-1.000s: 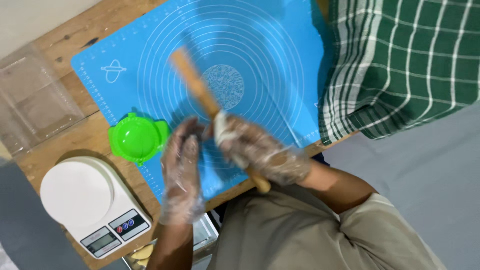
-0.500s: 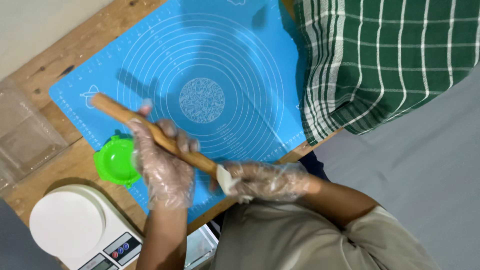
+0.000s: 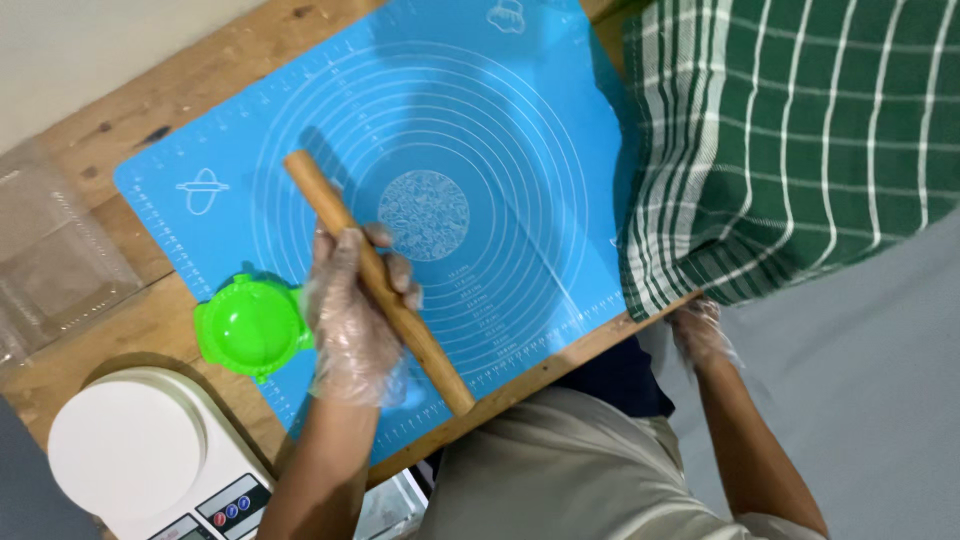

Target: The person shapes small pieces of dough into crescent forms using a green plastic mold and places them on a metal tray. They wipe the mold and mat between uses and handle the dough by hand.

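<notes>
Wooden rolling pin (image 3: pixel 378 281) lies slantwise across the near left part of the blue silicone mat (image 3: pixel 520 130), one end pointing far and left, the other toward the near edge of the table. The left hand (image 3: pixel 352 320), in a thin clear glove, rests over its middle with the fingers curled loosely across the top of the pin, pressing it to the mat more than gripping it. Half a second ago both hands were on the pin; now the right hand (image 3: pixel 700 330) has let go and sits at the table's near edge, right of the mat and just under the hem of the green checked cloth (image 3: pixel 790 150). Its fingers are partly hidden by that cloth, so I cannot tell how open they are or whether they hold anything. The small pale piece seen at the right hand earlier is out of sight now. So the pin has passed to one hand alone.

Just left of the left hand, a bright green round dumpling press (image 3: pixel 250 325) lies open on the mat's corner. Nearer and further left stands a white kitchen scale (image 3: pixel 130 450). A clear plastic tray (image 3: pixel 50 250) rests at the far left on the wooden table (image 3: pixel 120 110).
</notes>
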